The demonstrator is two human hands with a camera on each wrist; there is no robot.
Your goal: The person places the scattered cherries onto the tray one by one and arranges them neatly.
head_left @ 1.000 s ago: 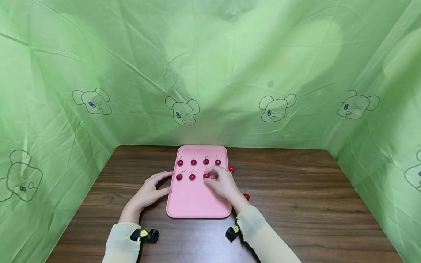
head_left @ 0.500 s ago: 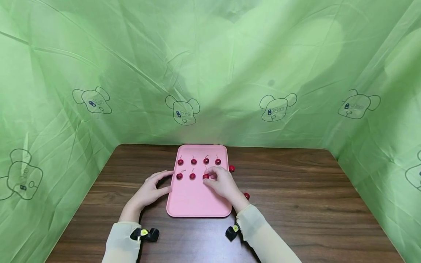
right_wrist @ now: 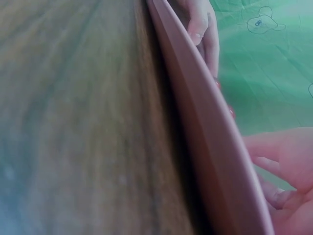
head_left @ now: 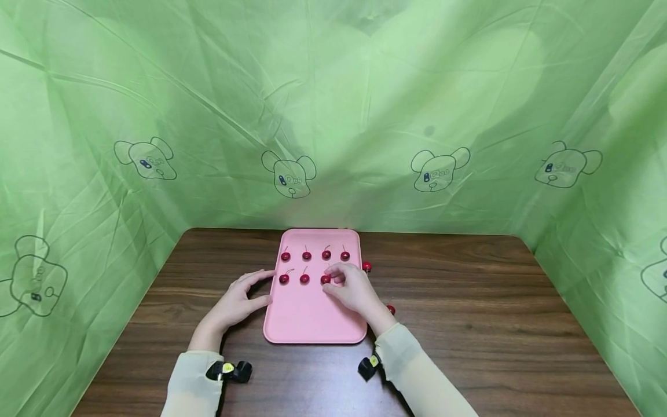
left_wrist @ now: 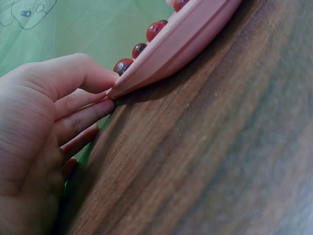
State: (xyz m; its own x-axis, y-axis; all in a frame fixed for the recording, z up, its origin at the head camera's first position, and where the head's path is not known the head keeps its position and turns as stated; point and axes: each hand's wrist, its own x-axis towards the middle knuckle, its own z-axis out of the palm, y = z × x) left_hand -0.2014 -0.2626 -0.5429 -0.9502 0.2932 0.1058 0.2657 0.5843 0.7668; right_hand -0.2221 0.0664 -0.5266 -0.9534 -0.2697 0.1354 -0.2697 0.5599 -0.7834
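Your left hand (head_left: 238, 302) rested with relaxed fingers against the left rim of the pink tray (head_left: 312, 324) on the table (head_left: 469, 301); your right hand (head_left: 353, 288) pinched a cherry (head_left: 325, 279) in the tray's second row

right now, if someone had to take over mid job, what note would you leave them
Left hand: fingers resting against the left rim of the flat pink rectangular tray, steadying it; no grip on anything.
Right hand: over the tray, fingertips at the third small red cherry of the second row; whether they pinch it is unclear.
Done: back row of four cherries, and two more in the second row.
Left: two loose red cherries on the dark wooden table, right of the tray.
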